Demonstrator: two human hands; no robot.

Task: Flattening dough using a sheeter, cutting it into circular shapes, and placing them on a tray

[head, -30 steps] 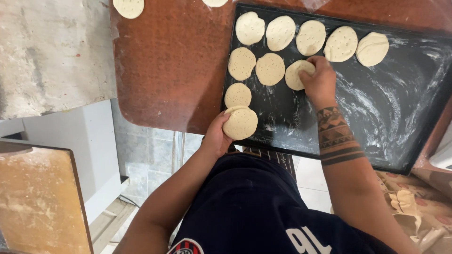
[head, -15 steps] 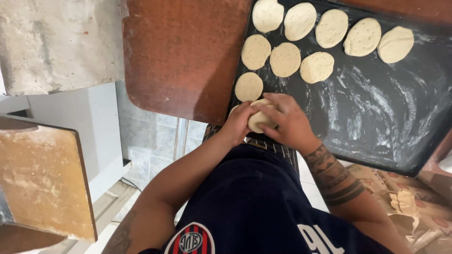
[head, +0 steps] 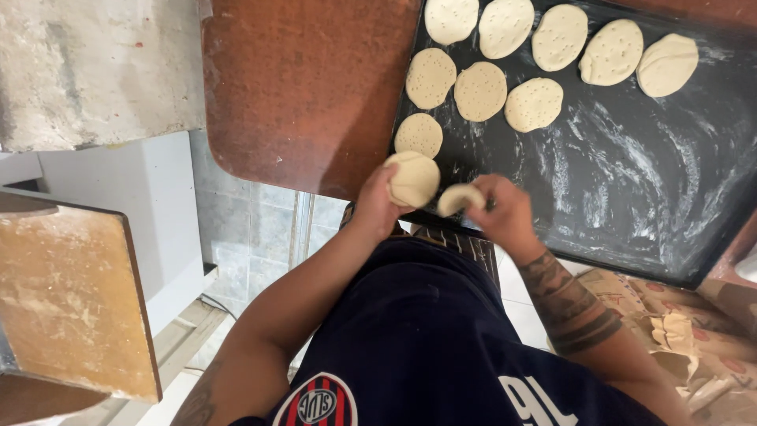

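Observation:
My left hand (head: pixel 377 207) holds a small stack of round dough discs (head: pixel 412 178) at the near left corner of a black floured baking tray (head: pixel 631 189). My right hand (head: pixel 505 213) pinches one bent dough disc (head: pixel 460 197), lifted just off the stack and hanging above the tray's near edge. Several pricked dough discs lie flat on the tray in rows: one closest to my hands (head: pixel 419 134), a middle row (head: pixel 481 90), and a far row (head: pixel 558 36).
The tray rests on a reddish-brown table (head: pixel 303 87). A pale stone-like surface (head: pixel 87 71) lies at the left, a floured wooden board (head: pixel 67 296) at the lower left, and crumpled brown paper (head: pixel 678 331) at the lower right.
My right hand left the disc it set in the middle row and came back to the stack in my left hand. It now peels one disc off. The view shifted right.

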